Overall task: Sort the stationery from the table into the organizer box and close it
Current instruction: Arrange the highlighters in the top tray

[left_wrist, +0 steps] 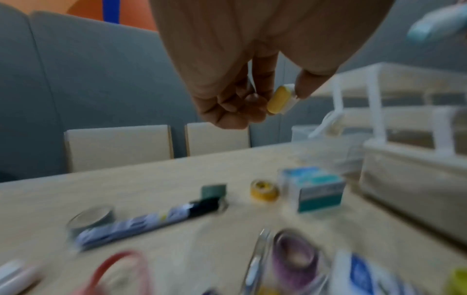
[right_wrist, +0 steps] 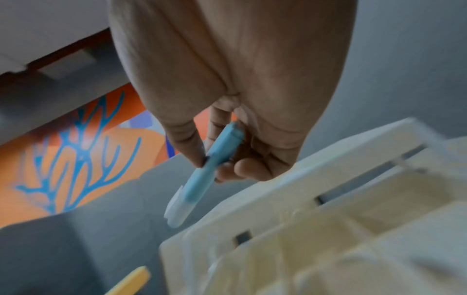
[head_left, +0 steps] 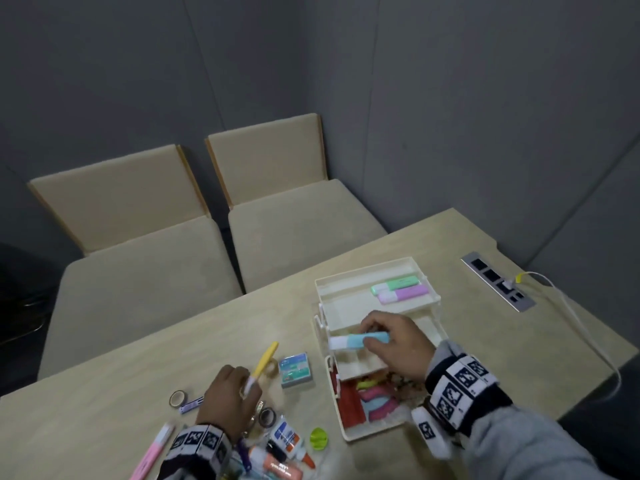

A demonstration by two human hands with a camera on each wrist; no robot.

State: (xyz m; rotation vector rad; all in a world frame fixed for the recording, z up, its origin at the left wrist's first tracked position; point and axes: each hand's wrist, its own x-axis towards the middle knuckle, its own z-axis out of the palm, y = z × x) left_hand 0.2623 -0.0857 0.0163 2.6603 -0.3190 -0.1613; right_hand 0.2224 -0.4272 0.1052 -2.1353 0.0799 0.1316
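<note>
A pale wooden bench (head_left: pixel 194 344) is seen carrying a cream plastic tiered organizer box (head_left: pixel 377 306), which stands opened out in steps. In its top tray a mint-green highlighter (head_left: pixel 394 285) and a lilac highlighter (head_left: pixel 403 294) are laid side by side, touching; red, pink and yellow items are packed in the bottom compartment. A blue-and-white small carton (head_left: pixel 297 370) is placed just beside the box on its left. Above the middle tier a light-blue highlighter with a white cap (head_left: pixel 358 340) is held level by the right hand (head_left: pixel 394 344), the grip clamped on it between thumb and fingers. A yellow highlighter with a white cap (head_left: pixel 265 362) is pinched at its capped end by the left hand (head_left: pixel 230 396), raised clear of the bench. Near that hand, tape rolls, glue bottles and a pink pen (head_left: pixel 154 452) are scattered.
</note>
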